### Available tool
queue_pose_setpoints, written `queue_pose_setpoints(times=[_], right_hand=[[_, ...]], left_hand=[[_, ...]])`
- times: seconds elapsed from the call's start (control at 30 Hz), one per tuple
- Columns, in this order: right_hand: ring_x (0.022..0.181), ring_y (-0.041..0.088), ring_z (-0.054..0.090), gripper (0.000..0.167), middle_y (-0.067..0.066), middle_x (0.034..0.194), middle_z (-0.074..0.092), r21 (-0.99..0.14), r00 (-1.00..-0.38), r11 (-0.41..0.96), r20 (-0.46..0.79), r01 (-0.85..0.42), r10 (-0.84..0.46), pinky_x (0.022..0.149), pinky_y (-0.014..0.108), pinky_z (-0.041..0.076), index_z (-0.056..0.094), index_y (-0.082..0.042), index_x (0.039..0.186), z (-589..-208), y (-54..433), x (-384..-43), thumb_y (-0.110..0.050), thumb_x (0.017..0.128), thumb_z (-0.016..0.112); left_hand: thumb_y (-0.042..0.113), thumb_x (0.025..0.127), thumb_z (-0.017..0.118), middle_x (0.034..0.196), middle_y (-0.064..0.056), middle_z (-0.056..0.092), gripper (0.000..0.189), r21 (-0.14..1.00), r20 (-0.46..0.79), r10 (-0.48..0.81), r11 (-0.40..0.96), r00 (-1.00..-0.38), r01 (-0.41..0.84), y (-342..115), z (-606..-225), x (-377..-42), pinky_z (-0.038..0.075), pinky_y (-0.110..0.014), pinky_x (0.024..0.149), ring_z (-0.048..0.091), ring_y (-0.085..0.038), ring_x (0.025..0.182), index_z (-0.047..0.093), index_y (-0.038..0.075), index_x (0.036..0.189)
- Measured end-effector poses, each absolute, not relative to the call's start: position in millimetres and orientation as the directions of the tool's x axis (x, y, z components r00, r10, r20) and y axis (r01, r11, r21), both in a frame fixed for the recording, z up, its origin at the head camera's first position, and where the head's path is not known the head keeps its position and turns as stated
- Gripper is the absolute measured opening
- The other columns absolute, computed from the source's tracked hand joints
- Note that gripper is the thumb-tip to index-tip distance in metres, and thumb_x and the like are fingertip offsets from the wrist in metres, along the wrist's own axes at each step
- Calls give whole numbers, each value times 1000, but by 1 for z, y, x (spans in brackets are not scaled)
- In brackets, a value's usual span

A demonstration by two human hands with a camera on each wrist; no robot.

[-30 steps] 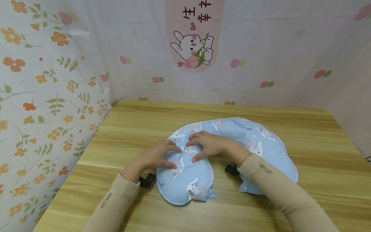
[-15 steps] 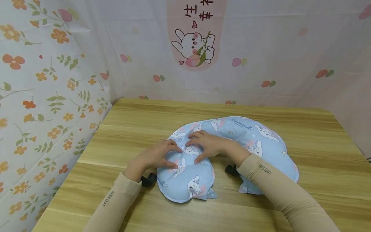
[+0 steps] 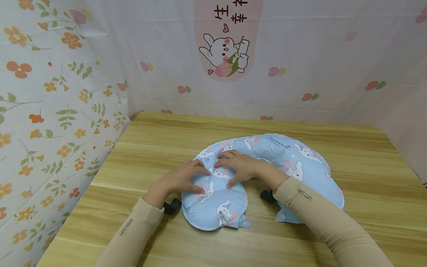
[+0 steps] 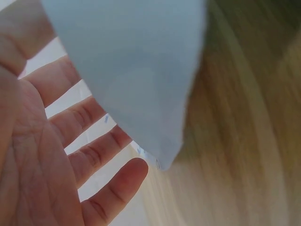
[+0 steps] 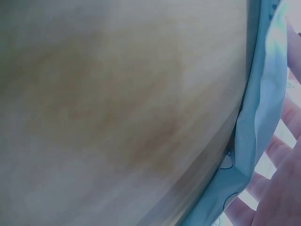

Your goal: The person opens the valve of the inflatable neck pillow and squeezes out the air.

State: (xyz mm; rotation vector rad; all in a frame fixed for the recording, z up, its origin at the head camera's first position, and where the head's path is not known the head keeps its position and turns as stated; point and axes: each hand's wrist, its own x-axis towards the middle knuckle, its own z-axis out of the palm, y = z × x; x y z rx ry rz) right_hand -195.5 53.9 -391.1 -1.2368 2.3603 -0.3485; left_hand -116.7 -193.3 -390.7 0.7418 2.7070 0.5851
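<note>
A light blue U-shaped cushion point(image 3: 308, 174) with a white puppy print lies on the wooden table, its two arms toward the person. On its left lobe rests my left hand point(image 3: 181, 178), thumb and fingers spread over the cloth. My right hand point(image 3: 241, 167) touches the same lobe from the other side, fingertips facing the left ones. In the left wrist view, the left fingers point(image 4: 89, 157) reach behind a pale cloth edge point(image 4: 136, 70). The right wrist view has the right fingers point(image 5: 277, 150) beyond a folded blue edge point(image 5: 256, 136).
The wooden table point(image 3: 133, 148) extends around the cushion. A flower-print sheet point(image 3: 63, 122) hangs at the left, and a pale curtain point(image 3: 150, 33) with a rabbit drawing stands behind. A black wrist camera point(image 3: 171, 206) shows beneath the left wrist, another black one point(image 3: 268, 196) beneath the right.
The near edge of the cushion's left lobe has drawn in slightly and its crease looks smoother. The right thumb has shifted a little to the right; the left hand stays almost in place.
</note>
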Motion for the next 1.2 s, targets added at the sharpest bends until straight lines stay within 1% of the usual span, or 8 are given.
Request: queue_pose_setpoints(times=[0.37, 0.5, 0.6, 0.77, 0.87, 1.03, 1.1, 1.2], right_hand=[[150, 34, 21, 73, 5, 161, 29, -393, -496, 565, -270, -726, -825, 114, 60, 30, 49, -25, 144, -393, 54, -195, -39, 80, 81], [150, 36, 20, 69, 7, 161, 29, -432, -488, 570, -294, -699, -822, 115, 60, 28, 50, -23, 143, -389, 55, -190, -34, 82, 81], [150, 39, 20, 65, 9, 160, 32, -467, -472, 560, -301, -684, -829, 116, 61, 27, 52, -21, 142, -384, 56, -186, -31, 84, 79], [147, 40, 27, 59, 10, 155, 41, -481, -454, 505, -228, -716, -861, 116, 58, 30, 54, -18, 140, -375, 61, -179, -33, 87, 77], [144, 36, 34, 56, 8, 152, 46, -490, -463, 488, -181, -722, -867, 114, 54, 34, 56, -18, 138, -370, 68, -172, -35, 88, 75], [134, 29, 46, 48, 4, 143, 55, -499, -453, 435, -93, -749, -887, 107, 46, 43, 60, -17, 133, -366, 76, -155, -33, 90, 73], [130, 27, 48, 45, 2, 140, 58, -487, -440, 414, -67, -769, -896, 105, 45, 45, 62, -18, 131, -366, 77, -147, -34, 90, 73], [130, 24, 49, 46, -1, 138, 58, -471, -420, 394, -54, -789, -906, 105, 43, 46, 62, -20, 131, -366, 76, -136, -37, 90, 72]], left_hand=[[35, 80, 83, 129, -5, 57, 54, 391, -149, 542, 801, -827, 454, -193, -390, -116, 48, -43, 100, 52, -27, 119, 67, 16, 128], [33, 80, 83, 127, -5, 58, 54, 403, -138, 552, 790, -822, 462, -194, -388, -114, 48, -43, 100, 53, -27, 118, 66, 15, 128], [31, 81, 82, 126, -5, 59, 52, 408, -109, 565, 775, -818, 482, -194, -386, -111, 48, -43, 99, 55, -26, 116, 65, 14, 128], [28, 86, 77, 121, -3, 62, 42, 396, 1, 606, 730, -796, 557, -194, -380, -105, 49, -41, 97, 57, -23, 112, 67, 13, 124], [28, 88, 75, 119, -1, 65, 36, 397, 57, 630, 697, -774, 597, -192, -376, -99, 50, -39, 96, 59, -21, 111, 68, 13, 120], [27, 89, 74, 117, 2, 65, 30, 373, 117, 650, 672, -750, 640, -191, -369, -85, 51, -37, 96, 60, -18, 110, 69, 14, 116], [27, 89, 74, 117, 2, 65, 29, 349, 131, 657, 671, -743, 655, -192, -368, -80, 51, -36, 96, 60, -17, 110, 69, 15, 115], [29, 88, 76, 117, 2, 66, 30, 326, 141, 673, 661, -726, 676, -191, -368, -75, 52, -35, 95, 61, -17, 109, 70, 15, 114]])
